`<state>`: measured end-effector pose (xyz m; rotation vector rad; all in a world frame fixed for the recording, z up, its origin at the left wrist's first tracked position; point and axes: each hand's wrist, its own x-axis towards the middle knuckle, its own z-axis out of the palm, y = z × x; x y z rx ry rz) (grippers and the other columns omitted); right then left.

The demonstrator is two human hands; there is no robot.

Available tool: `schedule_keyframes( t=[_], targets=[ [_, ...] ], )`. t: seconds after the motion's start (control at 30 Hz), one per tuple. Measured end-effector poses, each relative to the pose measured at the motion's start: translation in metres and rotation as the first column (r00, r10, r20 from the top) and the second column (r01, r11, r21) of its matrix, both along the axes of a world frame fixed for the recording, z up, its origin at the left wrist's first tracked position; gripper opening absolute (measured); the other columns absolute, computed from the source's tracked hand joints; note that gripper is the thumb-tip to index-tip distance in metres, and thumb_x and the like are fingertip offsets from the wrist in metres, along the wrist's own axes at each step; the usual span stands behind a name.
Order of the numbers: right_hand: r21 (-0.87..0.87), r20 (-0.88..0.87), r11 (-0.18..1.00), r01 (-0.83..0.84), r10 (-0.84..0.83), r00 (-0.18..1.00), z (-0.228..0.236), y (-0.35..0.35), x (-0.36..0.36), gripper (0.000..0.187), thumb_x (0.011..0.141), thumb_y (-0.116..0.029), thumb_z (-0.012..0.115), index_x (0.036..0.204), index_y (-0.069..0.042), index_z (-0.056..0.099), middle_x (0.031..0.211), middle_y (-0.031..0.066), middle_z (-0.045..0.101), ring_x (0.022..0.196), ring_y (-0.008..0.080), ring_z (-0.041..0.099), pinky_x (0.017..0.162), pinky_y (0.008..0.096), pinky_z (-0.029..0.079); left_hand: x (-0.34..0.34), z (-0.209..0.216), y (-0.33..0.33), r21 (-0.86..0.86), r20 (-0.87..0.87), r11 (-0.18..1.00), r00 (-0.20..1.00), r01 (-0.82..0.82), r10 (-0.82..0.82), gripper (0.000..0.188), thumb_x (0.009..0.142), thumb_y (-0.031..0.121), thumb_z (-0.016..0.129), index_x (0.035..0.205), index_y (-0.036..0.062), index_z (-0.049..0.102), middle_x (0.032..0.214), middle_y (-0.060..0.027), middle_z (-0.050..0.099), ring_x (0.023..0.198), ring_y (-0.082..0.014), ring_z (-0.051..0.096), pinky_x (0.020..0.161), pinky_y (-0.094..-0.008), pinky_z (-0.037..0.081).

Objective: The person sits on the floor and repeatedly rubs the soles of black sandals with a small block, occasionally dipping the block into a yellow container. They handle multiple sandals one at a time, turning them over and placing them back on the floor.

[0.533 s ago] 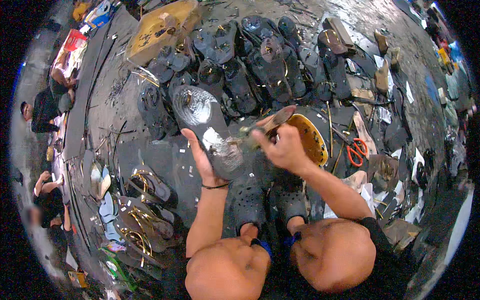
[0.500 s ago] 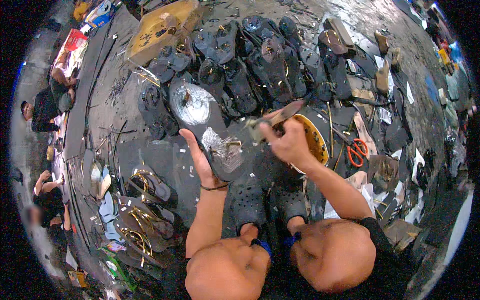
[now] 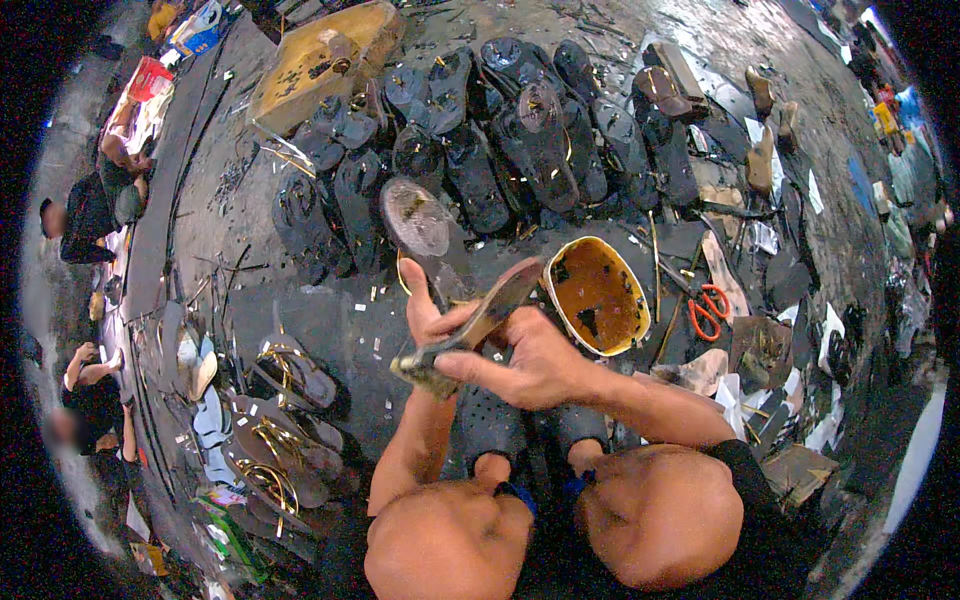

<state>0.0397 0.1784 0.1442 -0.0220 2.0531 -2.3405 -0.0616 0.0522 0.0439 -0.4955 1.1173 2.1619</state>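
Observation:
My left hand (image 3: 424,305) is closed around a dark shoe sole (image 3: 422,222), which tilts upward and carries a glossy wet patch on its far end. The sole's near end is hidden behind my hands. In my right hand (image 3: 540,362) is a flat-handled brush (image 3: 512,290); its pale, sticky bristle end points down and left, close in front of my left wrist. To the right of the brush stands a yellow-rimmed tub (image 3: 648,325) of brown glue with dark bits in it.
Rows of dark soles (image 3: 540,150) lie beyond my hands. Orange-handled scissors (image 3: 708,312) rest at the right among scraps. Sandals with gold straps (image 3: 285,365) lie at the left. A yellowish block (image 3: 290,70) stands far left. Other people (image 3: 90,225) sit along the left edge.
My right hand has come from beside the tub to the left, bringing the brush across in front of my left hand. The sole has tilted, and the tub is now uncovered to view.

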Motion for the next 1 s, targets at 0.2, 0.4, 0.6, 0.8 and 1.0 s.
schedule_keyframes(
  t=[0.2, 0.4, 0.6, 0.8, 1.0],
  targets=[
    [0.067, 0.432, 0.981, 0.183, -0.194, 0.881, -0.073, 0.059, 0.023, 0.03, 0.099, -0.027, 0.063, 0.113, -0.001, 0.066, 0.101, 0.0052, 0.07, 0.094, 0.0131, 0.065, 0.086, 0.0321, 0.053, -0.02, 0.008, 0.006, 0.285, -0.049, 0.953, 0.992, -0.098, 0.116, 0.071, 0.094, 0.068, 0.048, 0.12, 0.0036, 0.061, 0.106, -0.0124, 0.07, 0.085, -0.0263, 0.069, 0.073, -0.0383, 0.059],
    [-0.084, 0.496, 0.922, 0.379, -0.291, 0.818, -0.09, 0.048, 0.03, 0.041, 0.091, -0.027, 0.075, 0.119, 0.0, 0.063, 0.105, 0.0023, 0.066, 0.098, 0.0115, 0.06, 0.085, 0.0308, 0.051, 0.001, -0.01, 0.006, -0.273, -0.301, 0.959, 0.94, 0.076, -0.16, 0.054, 0.097, 0.044, 0.06, 0.13, 0.002, 0.057, 0.119, -0.0124, 0.066, 0.107, -0.0232, 0.063, 0.094, -0.0378, 0.051],
    [0.121, 0.337, 0.68, 0.723, -0.713, 0.615, -0.13, 0.228, 0.028, 0.02, 0.091, -0.025, 0.072, 0.095, -0.006, 0.067, 0.085, 0.0016, 0.066, 0.071, 0.0125, 0.063, 0.062, 0.0306, 0.053, -0.082, -0.084, -0.232, -0.617, -0.226, -0.431, 0.672, -0.659, -0.705, 0.056, 0.083, 0.033, 0.075, 0.127, 0.0013, 0.06, 0.135, -0.0195, 0.055, 0.121, -0.0386, 0.054, 0.103, -0.0494, 0.041],
    [0.068, 0.638, 0.708, 0.703, -0.573, 0.515, -0.186, 0.287, 0.011, 0.021, 0.088, -0.02, 0.074, 0.092, -0.002, 0.064, 0.081, 0.0055, 0.066, 0.069, 0.0197, 0.067, 0.064, 0.0378, 0.056, -0.075, -0.094, -0.271, -0.68, 0.241, -0.702, 0.839, -0.213, -0.488, 0.052, 0.08, 0.031, 0.076, 0.125, 0.0098, 0.061, 0.142, -0.0142, 0.046, 0.123, -0.0337, 0.053, 0.099, -0.0509, 0.042],
    [0.728, 0.24, 0.497, 0.473, -0.83, 0.504, -0.181, 0.281, 0.054, 0.044, 0.095, -0.043, 0.066, 0.097, 0.001, 0.071, 0.084, 0.0024, 0.067, 0.074, 0.0124, 0.059, 0.066, 0.0315, 0.047, -0.042, -0.09, -0.297, -0.655, -0.274, -0.361, 0.654, -0.664, -0.705, 0.034, 0.084, 0.009, 0.064, 0.117, 0.0054, 0.063, 0.126, -0.011, 0.054, 0.104, -0.0228, 0.06, 0.089, -0.04, 0.048]
  ],
)
